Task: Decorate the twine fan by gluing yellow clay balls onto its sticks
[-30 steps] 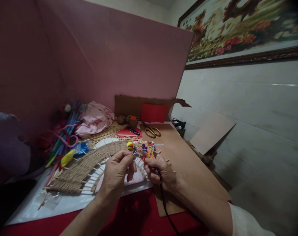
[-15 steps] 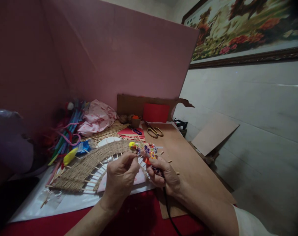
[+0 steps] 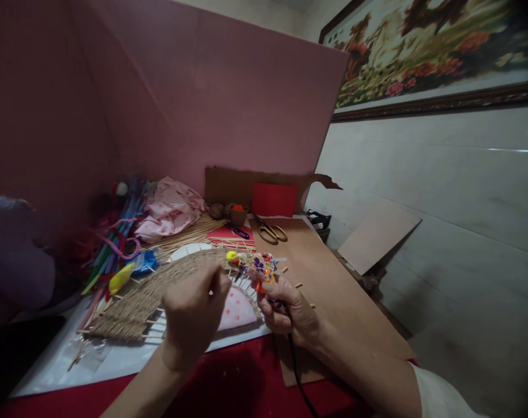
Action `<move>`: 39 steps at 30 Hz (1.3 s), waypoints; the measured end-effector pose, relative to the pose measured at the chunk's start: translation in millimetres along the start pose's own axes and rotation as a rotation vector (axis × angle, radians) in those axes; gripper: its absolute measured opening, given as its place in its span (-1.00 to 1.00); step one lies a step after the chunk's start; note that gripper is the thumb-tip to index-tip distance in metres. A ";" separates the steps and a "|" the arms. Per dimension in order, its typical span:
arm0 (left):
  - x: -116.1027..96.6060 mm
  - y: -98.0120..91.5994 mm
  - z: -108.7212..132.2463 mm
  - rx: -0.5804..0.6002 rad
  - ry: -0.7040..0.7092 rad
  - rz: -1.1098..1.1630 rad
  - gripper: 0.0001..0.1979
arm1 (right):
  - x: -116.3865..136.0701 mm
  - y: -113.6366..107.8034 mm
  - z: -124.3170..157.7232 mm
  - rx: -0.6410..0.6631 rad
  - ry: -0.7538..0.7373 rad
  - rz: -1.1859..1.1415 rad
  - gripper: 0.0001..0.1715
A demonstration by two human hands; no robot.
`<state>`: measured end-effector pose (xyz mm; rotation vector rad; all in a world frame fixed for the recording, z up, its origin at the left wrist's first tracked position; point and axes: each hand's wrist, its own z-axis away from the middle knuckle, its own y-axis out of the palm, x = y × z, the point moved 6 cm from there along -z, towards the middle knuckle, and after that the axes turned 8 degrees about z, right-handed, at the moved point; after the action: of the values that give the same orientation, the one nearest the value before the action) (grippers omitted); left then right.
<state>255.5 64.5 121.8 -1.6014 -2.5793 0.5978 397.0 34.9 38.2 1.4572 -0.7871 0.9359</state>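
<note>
My right hand (image 3: pixel 285 310) grips a flower-patterned glue gun (image 3: pixel 257 266) with a yellow nozzle that points left; its black cord (image 3: pixel 296 371) runs down toward me. My left hand (image 3: pixel 193 313) is closed, its fingertips pinched on something thin that I cannot make out, above the woven arc. That fan-shaped arc of woven straw (image 3: pixel 153 296) on wooden sticks lies over a white plate (image 3: pixel 189 251). Inside the arc shows a pink dotted piece (image 3: pixel 237 310).
Brown cardboard (image 3: pixel 329 290) covers the table's right half, with gold scissors (image 3: pixel 270 232) at its far end. Coloured pipe cleaners (image 3: pixel 115 232), a pink cloth (image 3: pixel 170 209), loose sticks, a small pot (image 3: pixel 237 216) and red card (image 3: pixel 275 200) lie at the back. Pink boards wall the corner.
My left hand has drawn away from the glue gun's nozzle, to the left and toward me, uncovering the pink dotted piece. The right hand and gun have barely moved.
</note>
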 end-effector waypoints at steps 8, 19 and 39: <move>11.6 4.6 6.0 0.115 -0.289 0.445 -0.83 | -2.9 -2.7 -2.3 0.046 0.029 -0.071 -0.58; -51.5 36.9 35.4 1.011 -0.209 1.014 -0.75 | 1.1 -14.3 -3.9 -0.072 0.045 -0.163 -0.58; 14.8 48.9 20.4 0.437 -0.899 1.212 -0.79 | 8.4 -7.4 -0.5 -0.055 -0.030 -0.028 -0.68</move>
<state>285.5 90.4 83.7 -2.9645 -1.1202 2.1008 407.2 36.5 42.2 1.4340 -0.8067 0.8670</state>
